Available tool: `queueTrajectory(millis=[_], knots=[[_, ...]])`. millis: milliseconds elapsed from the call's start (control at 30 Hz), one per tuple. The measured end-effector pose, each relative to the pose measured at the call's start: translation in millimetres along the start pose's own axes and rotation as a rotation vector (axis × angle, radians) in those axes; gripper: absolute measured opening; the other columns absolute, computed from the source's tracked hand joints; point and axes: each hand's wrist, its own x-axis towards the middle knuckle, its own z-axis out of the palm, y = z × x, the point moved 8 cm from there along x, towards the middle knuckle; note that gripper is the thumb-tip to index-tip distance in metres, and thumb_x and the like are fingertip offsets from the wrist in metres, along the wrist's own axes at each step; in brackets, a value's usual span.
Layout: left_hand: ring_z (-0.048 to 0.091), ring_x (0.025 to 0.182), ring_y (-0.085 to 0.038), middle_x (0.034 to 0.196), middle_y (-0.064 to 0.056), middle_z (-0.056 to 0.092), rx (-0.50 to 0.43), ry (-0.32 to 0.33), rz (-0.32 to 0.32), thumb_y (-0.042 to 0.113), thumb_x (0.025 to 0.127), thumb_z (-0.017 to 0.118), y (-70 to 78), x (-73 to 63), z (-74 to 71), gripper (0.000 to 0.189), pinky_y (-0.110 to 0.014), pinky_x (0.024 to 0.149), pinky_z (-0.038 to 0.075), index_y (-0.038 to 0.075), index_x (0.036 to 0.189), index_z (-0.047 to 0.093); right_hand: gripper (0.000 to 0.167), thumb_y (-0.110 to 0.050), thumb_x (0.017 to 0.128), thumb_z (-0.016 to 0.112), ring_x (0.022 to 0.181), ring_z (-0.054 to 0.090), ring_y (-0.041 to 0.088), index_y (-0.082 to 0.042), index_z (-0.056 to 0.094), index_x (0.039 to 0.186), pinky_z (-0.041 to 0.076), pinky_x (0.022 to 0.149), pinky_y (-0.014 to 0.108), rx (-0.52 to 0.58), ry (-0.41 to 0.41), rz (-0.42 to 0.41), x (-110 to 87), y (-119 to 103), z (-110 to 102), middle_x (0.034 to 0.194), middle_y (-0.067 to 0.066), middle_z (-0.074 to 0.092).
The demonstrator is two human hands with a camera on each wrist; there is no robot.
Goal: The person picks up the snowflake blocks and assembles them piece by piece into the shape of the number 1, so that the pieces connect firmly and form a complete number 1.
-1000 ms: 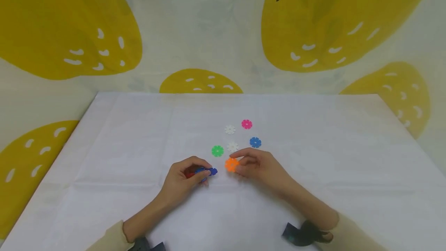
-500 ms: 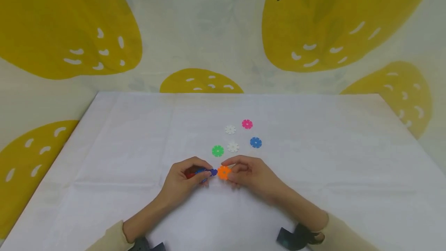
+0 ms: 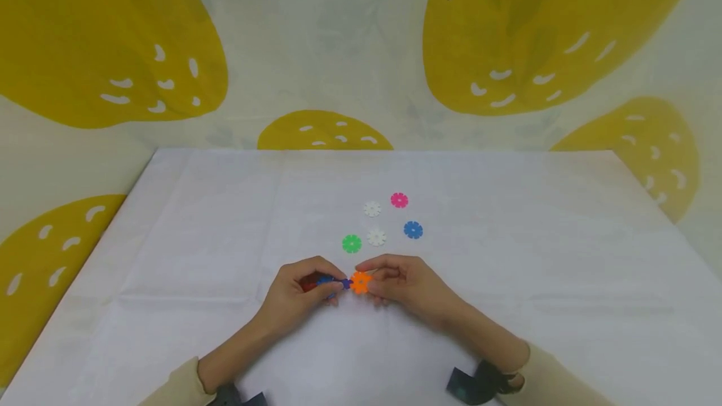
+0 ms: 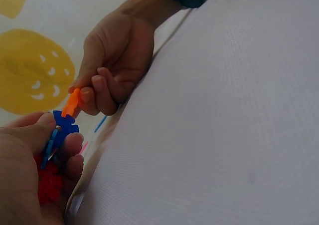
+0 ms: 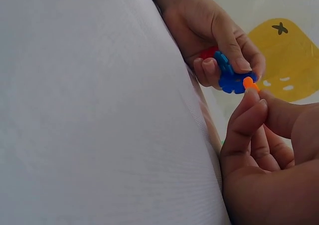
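Between thumb and fingers, my left hand [image 3: 296, 290] pinches a short chain of notched plastic discs. In the left wrist view the chain has a red disc [image 4: 49, 182], a lighter blue disc [image 4: 50, 147] and a dark blue disc [image 4: 66, 129] joined together. My right hand [image 3: 414, 284] pinches an orange notched disc [image 3: 360, 282] at its right side. The orange disc's edge meets the dark blue disc, and the two stand crosswise to each other. How deep their slots engage cannot be made out. Fingers cover part of the red disc.
Beyond the hands, loose notched discs lie flat on the white-covered table [image 3: 197, 224]: a green disc [image 3: 352, 244], a white disc [image 3: 376, 237], a blue disc [image 3: 413, 230], another white disc [image 3: 372, 208] and a pink disc [image 3: 399, 200]. A lemon-patterned cloth [image 3: 327, 49] hangs behind.
My right hand has moved left and slightly toward me, bringing the orange disc from apart to touching the dark blue disc. The left hand stays nearly in place, and the loose discs lie unmoved.
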Motion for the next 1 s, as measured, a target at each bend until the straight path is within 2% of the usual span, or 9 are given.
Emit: queueTrajectory(millis=[133,300,567,767,1000], knots=[[0.062,0.061,-0.029,0.088,-0.014,0.066,-0.005,-0.008,0.009,-0.012,0.084,0.065,-11.3,-1.8,-2.5,0.018,-0.034,0.058,0.055,0.001,0.096,0.068,0.028,-0.011,0.090,0.066,0.075,0.063,0.027,-0.013,0.066,0.118,0.052,0.068,0.027,-0.010,-0.006,0.000,-0.3,-0.8,1.0,0.090,0.012,0.068],[0.061,0.061,-0.030,0.088,-0.016,0.066,-0.026,-0.016,0.058,-0.014,0.083,0.065,-7.6,-3.1,-2.0,0.019,-0.033,0.058,0.055,-0.001,0.096,0.069,0.027,-0.014,0.090,0.067,0.077,0.065,0.028,-0.013,0.067,0.117,0.052,0.068,0.029,-0.031,-0.011,0.007,-1.1,-0.6,1.3,0.089,0.010,0.069],[0.061,0.062,-0.033,0.088,-0.017,0.066,-0.083,-0.024,0.115,-0.018,0.081,0.063,-4.6,-3.5,-1.6,0.019,-0.037,0.058,0.055,-0.003,0.091,0.069,0.027,-0.009,0.089,0.066,0.079,0.066,0.028,-0.012,0.067,0.116,0.052,0.069,0.028,-0.027,-0.021,-0.010,-1.7,-0.6,1.9,0.088,0.010,0.069],[0.062,0.070,-0.031,0.089,-0.016,0.066,-0.073,-0.030,0.139,-0.020,0.080,0.062,-4.9,-4.0,-1.7,0.020,-0.038,0.060,0.056,-0.003,0.089,0.069,0.027,-0.008,0.089,0.068,0.079,0.067,0.028,-0.010,0.067,0.115,0.054,0.071,0.029,-0.001,-0.028,-0.030,-2.1,-1.9,3.8,0.089,0.011,0.070],[0.064,0.078,-0.030,0.089,-0.014,0.066,-0.049,-0.048,0.133,-0.017,0.080,0.064,-4.1,-4.5,0.4,0.016,-0.037,0.063,0.056,-0.004,0.088,0.069,0.027,-0.008,0.088,0.068,0.076,0.068,0.027,-0.009,0.067,0.114,0.054,0.069,0.029,-0.022,-0.040,-0.064,-2.2,-3.3,6.1,0.086,0.009,0.069]])
